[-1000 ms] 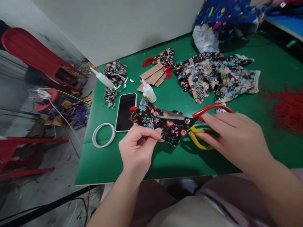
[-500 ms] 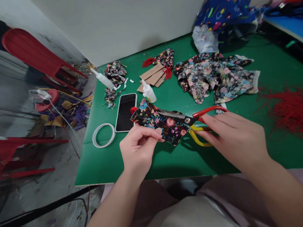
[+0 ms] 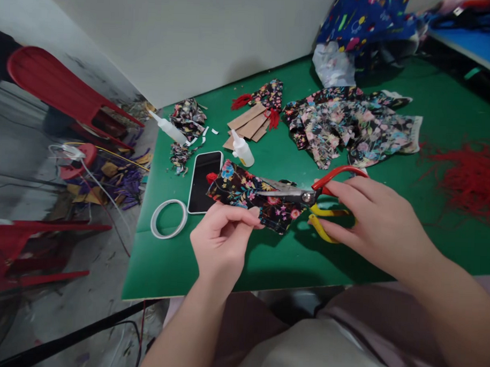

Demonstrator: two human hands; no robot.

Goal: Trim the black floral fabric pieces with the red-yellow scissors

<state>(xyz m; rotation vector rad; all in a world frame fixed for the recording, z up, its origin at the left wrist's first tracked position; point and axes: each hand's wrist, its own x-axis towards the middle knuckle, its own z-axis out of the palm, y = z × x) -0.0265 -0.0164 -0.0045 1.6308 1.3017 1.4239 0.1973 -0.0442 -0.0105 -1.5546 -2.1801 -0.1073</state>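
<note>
My left hand (image 3: 222, 241) pinches the near edge of a small black floral fabric piece (image 3: 244, 191) and holds it just above the green table (image 3: 274, 259). A red tassel end shows at the piece's left tip. My right hand (image 3: 368, 225) grips scissors (image 3: 309, 199) with one red and one yellow handle. Their blades lie across the top of the fabric piece, pointing left.
A phone (image 3: 204, 179) and a tape ring (image 3: 169, 218) lie left of the fabric. Two glue bottles (image 3: 243, 149), cardboard strips (image 3: 249, 126), floral scraps (image 3: 187, 117), a floral cloth pile (image 3: 347, 125) and red threads (image 3: 470, 178) sit further back. Red chairs (image 3: 59, 91) stand at left.
The scissor handles have come closer together and the blades have moved left along the fabric piece. My left hand has held the piece nearly still.
</note>
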